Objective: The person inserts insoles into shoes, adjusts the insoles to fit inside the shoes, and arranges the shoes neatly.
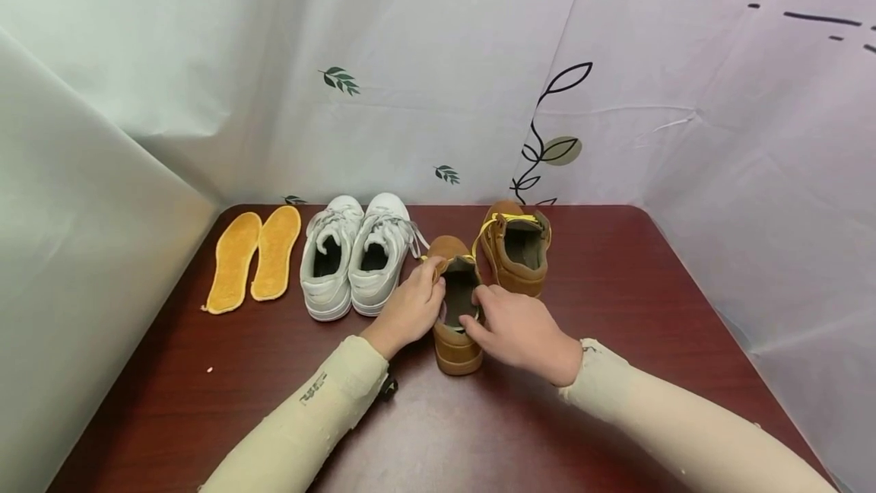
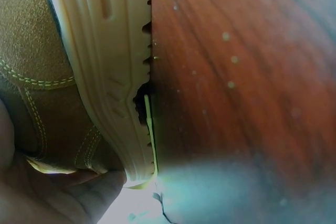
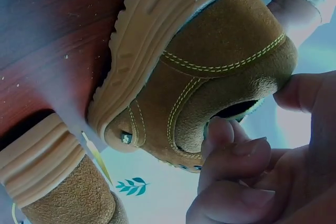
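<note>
A brown suede shoe [image 1: 457, 356] with yellow laces stands on the table, toe pointing away and opening toward me. My left hand [image 1: 414, 303] grips its left side near the laces. In the left wrist view, fingers [image 2: 100, 192] lie along the suede upper, above the tan sole [image 2: 105, 77]. From the right, my right hand [image 1: 516, 326] holds the collar, its fingers curled at the opening and its thumb by the heel. The right wrist view shows fingertips [image 3: 220, 132] over the collar edge [image 3: 236, 90]. A pale edge shows inside the opening, near the heel.
The matching brown shoe [image 1: 513, 272] stands behind to the right. White sneakers [image 1: 327, 291] stand side by side to the left, a lace trailing toward the held shoe. Two yellow insoles [image 1: 234, 261] lie at the far left. Light curtains [image 1: 411, 97] enclose the dark red table [image 1: 630, 310].
</note>
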Tool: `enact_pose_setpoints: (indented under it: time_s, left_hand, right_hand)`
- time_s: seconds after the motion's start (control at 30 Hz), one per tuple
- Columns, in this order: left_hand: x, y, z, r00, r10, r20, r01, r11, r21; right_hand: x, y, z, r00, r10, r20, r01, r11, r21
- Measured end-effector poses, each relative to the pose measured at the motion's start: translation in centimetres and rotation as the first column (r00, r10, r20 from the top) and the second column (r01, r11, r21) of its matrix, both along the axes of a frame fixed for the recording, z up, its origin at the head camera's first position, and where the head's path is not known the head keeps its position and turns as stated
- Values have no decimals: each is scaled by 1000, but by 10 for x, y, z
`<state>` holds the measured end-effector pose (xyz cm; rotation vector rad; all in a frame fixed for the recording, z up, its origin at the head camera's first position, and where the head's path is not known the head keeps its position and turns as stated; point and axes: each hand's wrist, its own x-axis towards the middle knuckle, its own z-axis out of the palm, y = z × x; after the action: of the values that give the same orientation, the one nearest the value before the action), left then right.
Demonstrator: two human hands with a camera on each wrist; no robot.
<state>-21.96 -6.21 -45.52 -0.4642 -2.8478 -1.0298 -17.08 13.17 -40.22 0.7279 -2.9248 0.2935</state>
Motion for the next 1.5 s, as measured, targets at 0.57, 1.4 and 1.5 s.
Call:
enact_pose_setpoints:
  time_s: [0.57, 1.4, 1.5]
  left_hand:
    - [0, 1, 0, 1000, 2, 8, -2, 1000, -3]
    - [-1, 0, 0, 1000, -4, 7, 4, 1000, -4]
    - [-1, 0, 0, 1000, -4, -2, 4, 1000, -2]
  right_hand:
    - [-1, 1, -8, 987, 54, 150, -56, 998, 10]
    - [-18, -2, -9, 961, -6, 277, -9, 999, 52]
    - [-19, -5, -8, 953, -20, 302, -7, 996, 85]
